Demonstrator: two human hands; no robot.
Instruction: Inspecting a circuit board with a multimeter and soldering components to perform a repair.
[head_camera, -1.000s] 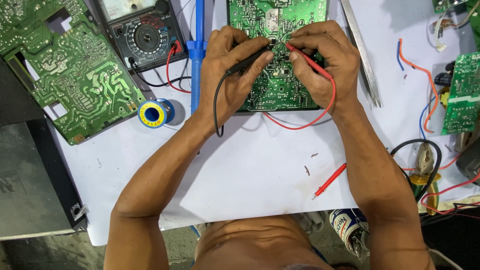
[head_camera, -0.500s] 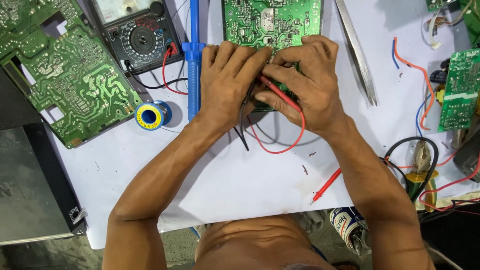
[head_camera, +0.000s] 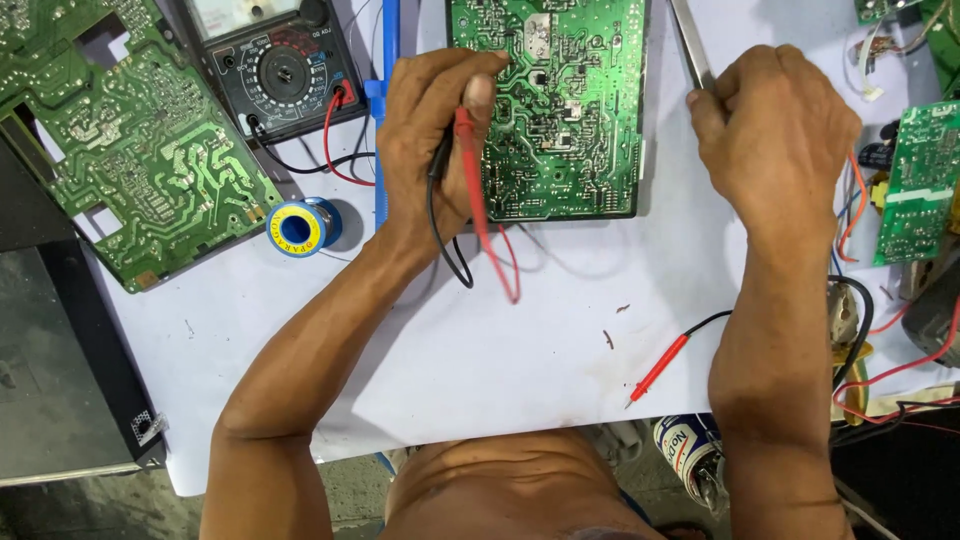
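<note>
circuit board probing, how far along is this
Set up: analog multimeter leads are plugged in, green circuit board lies solder side up. In hand: left hand bunches the red and black probes off the board; right hand touches the tweezers. No probe touches the board.

A glossy green circuit board (head_camera: 560, 110) is laid on matt white paper (head_camera: 560, 340); shiny metal tweezers (head_camera: 690, 40), red plastic probe (head_camera: 470, 170)

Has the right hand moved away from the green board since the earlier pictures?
Yes. The right hand left the green circuit board and now rests right of it, at the tweezers.
</note>
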